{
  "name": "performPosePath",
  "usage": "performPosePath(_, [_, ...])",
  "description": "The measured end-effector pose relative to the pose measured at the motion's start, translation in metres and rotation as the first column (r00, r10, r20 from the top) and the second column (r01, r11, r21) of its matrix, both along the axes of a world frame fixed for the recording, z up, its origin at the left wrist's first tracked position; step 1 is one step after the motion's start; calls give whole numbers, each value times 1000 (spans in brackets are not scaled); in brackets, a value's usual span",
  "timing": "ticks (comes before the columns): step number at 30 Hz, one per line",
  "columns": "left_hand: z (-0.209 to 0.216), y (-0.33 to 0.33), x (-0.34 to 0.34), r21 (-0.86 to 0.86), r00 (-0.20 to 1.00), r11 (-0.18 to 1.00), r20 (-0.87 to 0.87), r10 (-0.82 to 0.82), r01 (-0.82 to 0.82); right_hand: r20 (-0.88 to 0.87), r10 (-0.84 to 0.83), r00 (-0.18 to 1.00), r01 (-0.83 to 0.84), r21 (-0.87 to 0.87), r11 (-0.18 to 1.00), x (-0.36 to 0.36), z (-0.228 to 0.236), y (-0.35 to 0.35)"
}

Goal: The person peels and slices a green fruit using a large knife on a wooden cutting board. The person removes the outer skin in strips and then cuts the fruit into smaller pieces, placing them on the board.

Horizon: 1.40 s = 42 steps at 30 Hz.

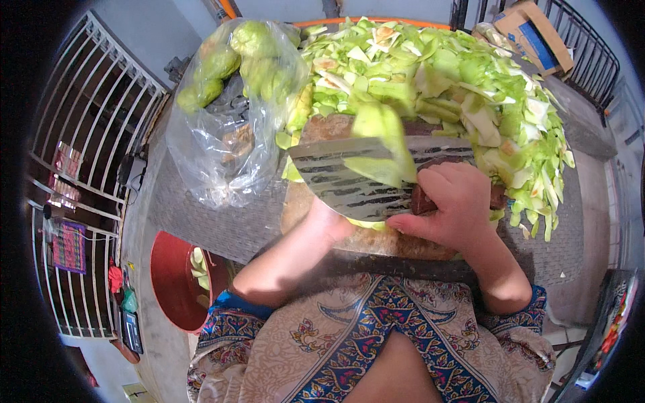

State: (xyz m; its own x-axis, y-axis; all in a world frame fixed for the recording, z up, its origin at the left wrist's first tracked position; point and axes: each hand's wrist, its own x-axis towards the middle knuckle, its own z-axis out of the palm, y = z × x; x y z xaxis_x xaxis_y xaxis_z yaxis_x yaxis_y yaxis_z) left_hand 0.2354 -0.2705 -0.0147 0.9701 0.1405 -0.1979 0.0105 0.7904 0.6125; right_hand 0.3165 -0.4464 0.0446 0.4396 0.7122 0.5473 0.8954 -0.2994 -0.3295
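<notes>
My right hand (457, 208) is closed around the dark handle of a broad cleaver (329, 181). Its wide blade, streaked dark and silver, reaches leftward over a worn wooden chopping board (299, 208). Pale green slices (379, 131), blurred by motion, lie against or above the blade. My left hand (330, 220) is beneath the blade, which hides its fingers; a bit of green flesh (366, 224) shows below the blade edge beside it. Beyond the board rises a large heap of cut green-and-white slices (510, 127), apparently chayote.
A clear plastic bag (235, 161) with several whole green chayotes (255, 40) stands at the left of the grey table (181, 208). Below it is a red bucket (176, 269) with some pieces inside. A cardboard box (531, 40) sits at the far right, and a white barred gate (87, 134) is at the left.
</notes>
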Motion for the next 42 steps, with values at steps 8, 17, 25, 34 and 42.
performPosePath(8, [20, 4, -4, -90, 996, 993, 43, 77, -73, -118, -575, 810, 556, -160, 816, 75, -19, -17])
performPosePath(17, [2, 18, 0, -209, 989, 977, 149, -6, 38, -252, -289, 923, 290, -37, 956, 17, 3, -11])
performPosePath(25, [18, 8, -2, -104, 980, 975, -44, 193, -196, -100, -81, 992, 83, 21, 996, -5, -4, 0])
performPosePath(34, [11, 6, -11, -126, 984, 990, 163, 78, -57, -42, 20, 999, -19, 20, 1000, -19, -9, 4])
performPosePath(42, [-3, 22, -11, -243, 970, 954, 208, -124, 174, 93, 114, 989, -122, 86, 989, -28, -5, 5])
